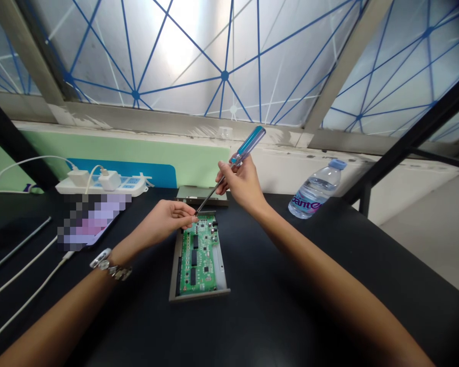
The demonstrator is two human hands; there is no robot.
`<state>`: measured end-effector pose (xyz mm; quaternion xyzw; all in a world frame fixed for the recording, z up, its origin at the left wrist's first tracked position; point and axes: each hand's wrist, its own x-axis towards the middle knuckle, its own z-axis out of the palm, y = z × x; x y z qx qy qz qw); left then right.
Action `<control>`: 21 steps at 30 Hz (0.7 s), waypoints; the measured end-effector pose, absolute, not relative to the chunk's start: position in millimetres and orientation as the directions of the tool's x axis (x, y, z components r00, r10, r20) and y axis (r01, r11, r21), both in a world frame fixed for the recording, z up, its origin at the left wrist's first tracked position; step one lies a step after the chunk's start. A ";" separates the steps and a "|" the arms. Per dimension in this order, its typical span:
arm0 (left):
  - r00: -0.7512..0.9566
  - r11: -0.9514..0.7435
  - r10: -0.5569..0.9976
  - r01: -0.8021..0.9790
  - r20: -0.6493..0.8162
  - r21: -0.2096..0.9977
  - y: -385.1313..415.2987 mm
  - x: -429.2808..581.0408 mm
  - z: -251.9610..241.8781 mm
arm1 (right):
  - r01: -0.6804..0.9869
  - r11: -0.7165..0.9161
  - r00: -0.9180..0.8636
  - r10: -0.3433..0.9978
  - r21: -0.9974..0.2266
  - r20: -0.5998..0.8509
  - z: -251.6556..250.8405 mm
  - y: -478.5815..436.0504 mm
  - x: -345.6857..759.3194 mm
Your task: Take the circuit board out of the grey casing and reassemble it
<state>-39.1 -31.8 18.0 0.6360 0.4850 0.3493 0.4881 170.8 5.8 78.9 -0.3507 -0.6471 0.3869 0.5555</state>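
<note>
A screwdriver (251, 144) with a clear blue and purple handle is held in my right hand (243, 182), its shaft slanting down to the left. My left hand (167, 220) is pinched closed at the screwdriver's tip, over the far end of a green circuit board (204, 255). Whatever lies between its fingertips is too small to make out. The board sits in a shallow grey metal tray (175, 278) and carries several black chips. Behind the tray, a flat grey metal piece (204, 193) lies on the table, partly hidden by my hands.
A water bottle (316, 189) stands tilted-looking at the right. On the left, a phone (95, 221) with a cable lies near a white power strip (133, 188) holding plugs. Cables cross the black table (260, 316). A thin rod (19, 247) lies far left; windows rise behind.
</note>
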 end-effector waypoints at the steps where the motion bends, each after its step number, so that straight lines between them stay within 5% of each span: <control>1: 0.285 -0.066 0.958 0.287 -0.019 0.956 -32.1 -38.5 16.9 | 0.030 0.458 -0.137 0.882 -0.888 0.451 78.6 5.4 170.2; 6: 0.316 -0.203 0.946 0.388 0.077 0.899 -33.2 -38.3 15.9 | 0.068 0.497 -0.144 0.863 -0.865 0.484 78.3 4.0 168.5; 11: 0.359 -0.442 0.896 0.680 0.261 0.585 -36.8 -48.4 29.9 | 0.090 0.524 -0.144 0.848 -0.847 0.510 82.7 -0.1 171.1; 17: 0.352 -0.085 0.912 0.664 -0.211 0.743 -39.5 -61.0 31.3 | 0.090 0.529 -0.151 0.844 -0.844 0.514 83.5 1.1 172.7; 21: 0.434 0.026 0.847 0.547 -0.309 0.837 -42.7 -55.6 28.1 | 0.110 0.523 -0.158 0.849 -0.845 0.504 79.9 1.8 170.3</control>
